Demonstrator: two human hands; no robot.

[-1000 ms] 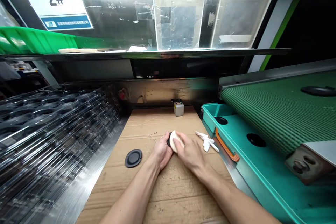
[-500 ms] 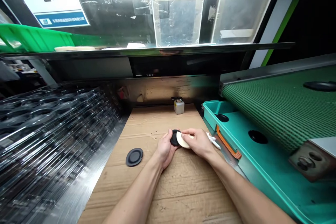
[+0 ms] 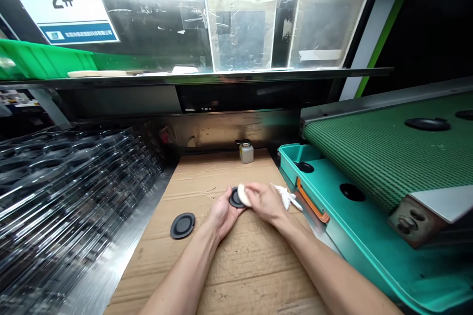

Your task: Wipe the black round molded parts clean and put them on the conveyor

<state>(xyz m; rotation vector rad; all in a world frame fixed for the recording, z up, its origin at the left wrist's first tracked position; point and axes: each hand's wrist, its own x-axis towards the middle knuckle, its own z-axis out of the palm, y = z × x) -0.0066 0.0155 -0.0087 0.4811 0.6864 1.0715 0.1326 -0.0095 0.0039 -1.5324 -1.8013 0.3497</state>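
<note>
My left hand (image 3: pixel 223 212) grips a round black disc (image 3: pixel 235 198) by its edge, over the cardboard sheet (image 3: pixel 236 275). Pinched in my right hand (image 3: pixel 266 202) is a round cream pad (image 3: pixel 242 196), which overlaps the right side of the disc's face. Whether the pad presses on the disc or hovers just above it, I cannot tell. To the left, a second black disc (image 3: pixel 183 225) with a raised ring lies flat on the cardboard. A small square bottle (image 3: pixel 246 152) with a dark cap stands at the far end of the cardboard.
Stacked clear plastic trays (image 3: pixel 55 197) line the left side. A teal bin (image 3: pixel 332 216) with black discs inside and an orange handle (image 3: pixel 310 202) stands right, beside a green conveyor belt (image 3: pixel 369 142). White gloves or cloth (image 3: pixel 286 197) lie near my right wrist. A metal shelf (image 3: pixel 207 78) crosses ahead.
The cream pad has tilted more upright and shifted left against the disc, showing a narrower face. On the belt, another black disc has come into view. The whole view has shifted slightly.
</note>
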